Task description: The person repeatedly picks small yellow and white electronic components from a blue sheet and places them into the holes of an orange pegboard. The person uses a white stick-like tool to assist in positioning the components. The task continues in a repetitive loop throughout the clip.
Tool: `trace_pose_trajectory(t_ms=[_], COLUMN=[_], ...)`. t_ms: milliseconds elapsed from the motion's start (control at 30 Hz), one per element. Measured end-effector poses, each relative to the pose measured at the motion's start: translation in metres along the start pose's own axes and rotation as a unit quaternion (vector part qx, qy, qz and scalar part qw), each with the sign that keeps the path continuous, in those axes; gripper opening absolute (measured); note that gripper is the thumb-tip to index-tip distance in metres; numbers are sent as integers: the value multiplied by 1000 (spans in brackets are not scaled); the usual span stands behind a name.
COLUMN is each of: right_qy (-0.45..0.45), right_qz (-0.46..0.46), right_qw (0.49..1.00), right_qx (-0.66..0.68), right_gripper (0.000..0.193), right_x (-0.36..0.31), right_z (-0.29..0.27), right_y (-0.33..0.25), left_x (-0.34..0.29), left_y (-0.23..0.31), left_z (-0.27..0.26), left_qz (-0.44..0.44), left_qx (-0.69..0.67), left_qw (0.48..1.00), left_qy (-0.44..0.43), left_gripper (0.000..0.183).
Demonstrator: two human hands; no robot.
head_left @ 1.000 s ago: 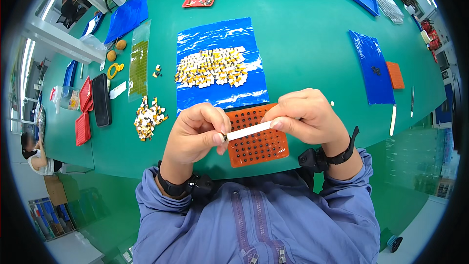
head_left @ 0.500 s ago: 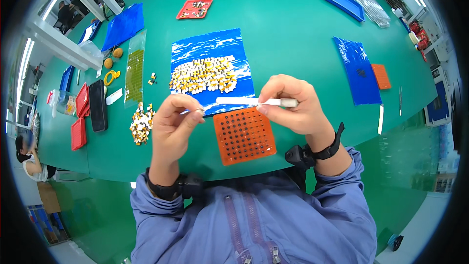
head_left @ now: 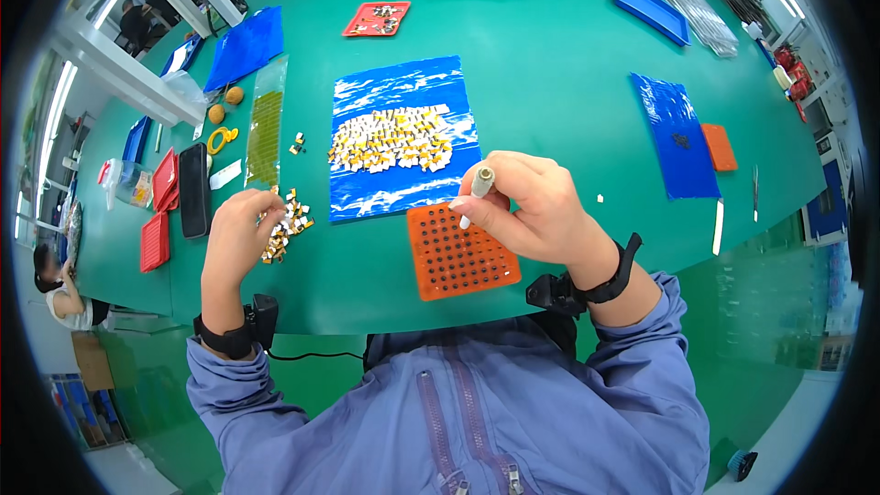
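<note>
My right hand (head_left: 536,211) is closed round a white pen-shaped tool (head_left: 482,181). The tool's white tip points down over an orange block (head_left: 463,289) with rows of dark round spots. At the left, my left hand (head_left: 240,234) is bent down at the edge of a loose heap of small white and yellow pieces (head_left: 295,220). Its fingers are drawn together, and whatever lies between them is hidden. Behind the orange block, a blue sheet (head_left: 403,82) carries many similar pieces (head_left: 394,139) spread close together.
A black case (head_left: 193,191) and red trays (head_left: 154,243) lie left of the heap. To the right are another blue sheet (head_left: 674,137), a second orange block (head_left: 720,148) and tweezers (head_left: 755,192). A red tray (head_left: 377,18) with small parts sits farther back.
My left hand has gone left and down to the heap, away from the tool. My right hand has turned the tool from level to pointing downward over the orange block.
</note>
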State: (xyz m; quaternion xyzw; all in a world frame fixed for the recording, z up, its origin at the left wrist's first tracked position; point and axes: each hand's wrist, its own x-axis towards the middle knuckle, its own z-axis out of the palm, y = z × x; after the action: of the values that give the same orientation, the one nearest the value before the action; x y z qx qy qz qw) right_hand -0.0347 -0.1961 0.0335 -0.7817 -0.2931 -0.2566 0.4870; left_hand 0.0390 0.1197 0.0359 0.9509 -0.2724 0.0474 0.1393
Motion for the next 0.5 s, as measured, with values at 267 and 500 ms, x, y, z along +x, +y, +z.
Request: trace_pose_trajectory(t_ms=[267, 500], right_qy=[40, 108], right_qz=[59, 179], right_qw=[996, 957], right_qx=[45, 200], right_gripper=[18, 9], right_x=[-4, -12], right_z=[-8, -20], right_y=[4, 15], left_x=[49, 74], left_y=[21, 17], left_z=[18, 50], left_qz=[103, 45], left_qx=[-40, 21], left_qw=[993, 997], left_qy=[-45, -64], left_gripper=[14, 14])
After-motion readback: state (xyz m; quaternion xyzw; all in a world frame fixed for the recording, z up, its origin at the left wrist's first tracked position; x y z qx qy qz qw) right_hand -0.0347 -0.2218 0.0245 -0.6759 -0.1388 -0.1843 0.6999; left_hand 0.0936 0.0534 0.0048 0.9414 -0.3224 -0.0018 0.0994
